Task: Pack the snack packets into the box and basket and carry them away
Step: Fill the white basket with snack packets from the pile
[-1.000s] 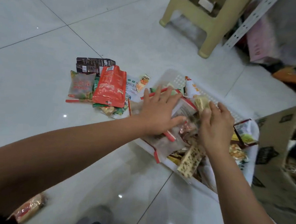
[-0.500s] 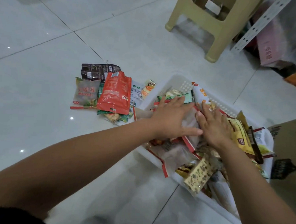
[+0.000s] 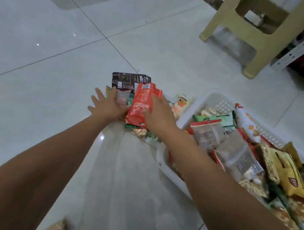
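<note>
Lying in a loose heap on the glossy white tiled floor, the snack packets are crinkly foil and plastic: a glossy red pouch on top, a flat black packet behind it, a pale clear one at the left. The left hand rests on the pile's left edge, fingers spread flat and unclenched, thumb side against the red pouch. The right hand covers the pouch's right side; whether it pinches the film cannot be told. Just right of the pile sits the white plastic basket, its wall perforated with small holes, crammed with more packets, clear, green and a yellow bag. A beige plastic stool stands beyond.
</note>
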